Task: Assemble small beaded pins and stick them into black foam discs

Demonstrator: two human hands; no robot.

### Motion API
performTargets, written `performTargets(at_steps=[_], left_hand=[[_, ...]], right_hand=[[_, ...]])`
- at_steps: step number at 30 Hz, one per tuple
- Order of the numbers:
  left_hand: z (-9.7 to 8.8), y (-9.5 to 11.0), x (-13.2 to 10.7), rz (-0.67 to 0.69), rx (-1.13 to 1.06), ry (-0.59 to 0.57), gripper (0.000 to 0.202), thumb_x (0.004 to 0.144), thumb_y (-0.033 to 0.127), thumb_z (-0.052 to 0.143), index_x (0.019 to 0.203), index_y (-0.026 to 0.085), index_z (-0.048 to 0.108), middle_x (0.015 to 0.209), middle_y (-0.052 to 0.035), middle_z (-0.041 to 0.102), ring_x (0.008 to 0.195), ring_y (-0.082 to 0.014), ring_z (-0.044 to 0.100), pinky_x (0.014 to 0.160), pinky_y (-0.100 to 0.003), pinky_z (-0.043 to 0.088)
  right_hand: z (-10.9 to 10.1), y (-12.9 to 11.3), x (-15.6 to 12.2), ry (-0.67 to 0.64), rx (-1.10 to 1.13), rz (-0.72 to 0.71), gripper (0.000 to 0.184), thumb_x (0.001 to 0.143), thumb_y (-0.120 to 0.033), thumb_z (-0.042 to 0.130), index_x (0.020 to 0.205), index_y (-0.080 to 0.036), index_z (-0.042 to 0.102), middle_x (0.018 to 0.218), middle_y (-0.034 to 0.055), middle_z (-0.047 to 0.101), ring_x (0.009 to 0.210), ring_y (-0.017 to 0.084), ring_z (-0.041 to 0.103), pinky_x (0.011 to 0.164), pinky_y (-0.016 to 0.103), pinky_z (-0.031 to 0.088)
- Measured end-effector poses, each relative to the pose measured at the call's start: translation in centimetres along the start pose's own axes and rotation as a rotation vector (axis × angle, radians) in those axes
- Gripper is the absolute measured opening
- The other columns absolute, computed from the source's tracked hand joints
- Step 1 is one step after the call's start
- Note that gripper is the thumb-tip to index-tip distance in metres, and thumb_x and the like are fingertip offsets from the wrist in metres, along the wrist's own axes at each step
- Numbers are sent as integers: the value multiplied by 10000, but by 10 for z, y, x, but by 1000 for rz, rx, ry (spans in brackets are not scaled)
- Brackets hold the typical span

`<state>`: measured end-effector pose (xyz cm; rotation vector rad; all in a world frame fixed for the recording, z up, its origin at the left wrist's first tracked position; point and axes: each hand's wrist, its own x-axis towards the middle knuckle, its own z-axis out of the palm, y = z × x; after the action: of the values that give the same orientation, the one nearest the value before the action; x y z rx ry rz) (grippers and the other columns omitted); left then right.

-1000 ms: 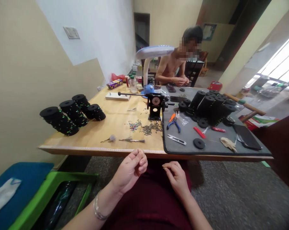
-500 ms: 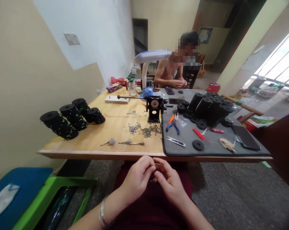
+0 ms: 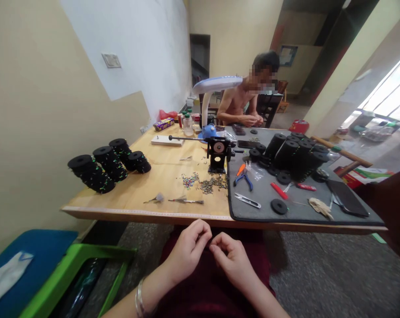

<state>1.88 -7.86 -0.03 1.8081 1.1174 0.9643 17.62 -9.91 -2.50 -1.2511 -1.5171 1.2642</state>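
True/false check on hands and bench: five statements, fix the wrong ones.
1. The bracelets are on the right wrist. False: they are on the left wrist.
2. The left hand and right hand are close together. True.
3. The pliers lie on bare wood. False: they lie on the gray mat.
4. The snips lie on the gray mat. True.
5. The lamp stands nearer the camera than the black dial device. False: it stands behind it.

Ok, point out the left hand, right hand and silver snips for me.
Left hand (image 3: 189, 247): head view, middle of the hand.
Right hand (image 3: 232, 257): head view, middle of the hand.
Silver snips (image 3: 249, 202): head view, mid-body.
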Motion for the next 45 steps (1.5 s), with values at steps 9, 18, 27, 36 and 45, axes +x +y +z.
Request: performTargets(at_steps=[9,18,27,36,45], left_hand=[[-23,-47,59,-33,814,44,316,852,133,422,1152,167,514,1096,-118,600,925,-223,590,766,-317,448],[-14,-48,67,16,551,37,175,838,138,422,859,165,593,865,-84,613,814,-201,574,744,-316,433],[19,-33,24,-381,-410,44,178,694,286,629,702,165,498,623,47,493,576,-94,471,575,-213,390],[42,-46,5,-454,-493,-26,254,715,354,656,707,160,493,579,46,506,479,-70,452,448,-182,362],[42,-44,2,-414,-544,-82,283,719,368,666,706,160,474,596,34,532,504,-90,531,489,-213,446]], right_hand=[[-1,23,7,163,350,189,341,757,-489,597,683,-189,452,384,-85,435,352,55,298,397,187,200],[-3,33,8,241,482,223,374,729,-512,634,703,-188,450,371,-86,464,332,39,280,371,168,162],[-1,20,5,252,382,161,364,737,-501,628,690,-182,459,369,-73,496,321,39,315,376,166,206],[2,38,11,188,306,180,326,750,-466,620,693,-172,490,386,-60,521,307,46,343,353,164,235],[1,35,11,187,264,168,328,734,-471,639,680,-175,508,393,-56,522,316,55,363,353,173,254]])
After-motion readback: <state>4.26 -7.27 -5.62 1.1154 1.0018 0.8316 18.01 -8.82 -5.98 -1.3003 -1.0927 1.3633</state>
